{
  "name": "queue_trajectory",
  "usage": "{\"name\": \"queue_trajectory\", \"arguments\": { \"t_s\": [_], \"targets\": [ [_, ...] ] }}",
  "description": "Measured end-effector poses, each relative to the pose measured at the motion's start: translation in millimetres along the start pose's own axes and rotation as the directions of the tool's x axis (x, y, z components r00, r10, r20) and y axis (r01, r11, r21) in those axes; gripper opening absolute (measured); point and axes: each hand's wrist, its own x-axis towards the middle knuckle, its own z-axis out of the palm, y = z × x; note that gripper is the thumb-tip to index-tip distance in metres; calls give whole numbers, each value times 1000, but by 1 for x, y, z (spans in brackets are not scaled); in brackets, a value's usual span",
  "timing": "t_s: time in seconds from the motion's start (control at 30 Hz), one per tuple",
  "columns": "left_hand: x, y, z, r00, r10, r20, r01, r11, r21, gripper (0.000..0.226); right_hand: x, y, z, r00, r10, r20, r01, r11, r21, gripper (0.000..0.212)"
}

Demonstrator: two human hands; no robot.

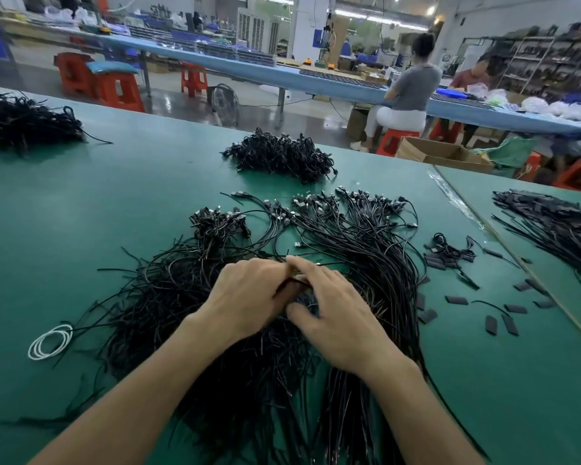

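Observation:
A big heap of thin black cables (359, 250) with USB plugs at their far ends covers the green table (131, 203) in front of me. My left hand (249, 297) and my right hand (332, 313) meet over the middle of the heap, fingers curled. Between them they pinch a thin black cable (291, 283); its ends run into the heap below. My palms hide how the fingertips sit on it.
A bundled cable pile (279, 156) lies farther back, another pile (24, 122) at the far left, and a third pile (557, 223) on the right. Short black sleeve pieces (457, 300) are scattered to my right. A white coiled cable (49, 342) lies left. Two people sit at a blue bench behind.

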Motion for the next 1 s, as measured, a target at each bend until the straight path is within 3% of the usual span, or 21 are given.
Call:
{"name": "queue_trajectory", "arguments": {
  "t_s": [0.1, 0.17, 0.27, 0.37, 0.43, 0.53, 0.67, 0.73, 0.8, 0.83, 0.93, 0.97, 1.0],
  "targets": [
    [-4, -5, -4, 992, -126, -20, 124, 986, -111, 33, 1, 7, -3, 993, 118, -21, -113, 978, 175, 23],
    [-10, -11, -5, 985, -173, 1, 170, 970, -173, 39, -1, 13, -6, 990, 120, -70, -103, 972, 213, 19],
    [-18, -9, -8, 957, -177, 231, 256, 889, -380, 52, 0, 19, -11, 961, 168, -221, -88, 939, 332, 24],
    [-21, 1, -15, 860, -60, 506, 386, 725, -571, 61, 5, 21, -13, 895, 256, -365, -60, 881, 470, 21],
    [-22, 11, -22, 816, 56, 576, 452, 559, -695, 58, 5, 21, -13, 865, 299, -403, -58, 857, 512, 20],
    [-21, 27, -32, 844, 132, 519, 482, 235, -844, 53, 4, 21, -11, 894, 320, -314, -95, 819, 565, 25],
    [-10, 37, -34, 923, -51, 381, 369, -156, -916, 50, -1, 14, -8, 985, 171, 8, -157, 887, 434, 27],
    [-5, 37, -28, 927, -188, 324, 268, -272, -924, 48, -5, 4, -7, 982, 100, 160, -146, 941, 306, 28],
    [-3, 33, -19, 919, -283, 273, 208, -238, -949, 47, -9, -4, -6, 966, 76, 246, -129, 970, 206, 24],
    [-4, 30, -14, 916, -320, 241, 209, -133, -969, 47, -12, -6, -6, 962, 74, 261, -121, 978, 171, 26],
    [-11, 25, -5, 938, -304, 168, 289, 416, -862, 41, -15, -11, -11, 974, 79, 212, -112, 982, 149, 28],
    [-14, 25, -3, 951, -246, 190, 298, 551, -780, 39, -14, -11, -14, 982, 84, 170, -111, 981, 160, 26],
    [-16, 26, -2, 954, -195, 228, 300, 614, -730, 40, -12, -11, -17, 988, 85, 128, -106, 980, 169, 25]
  ]
}}
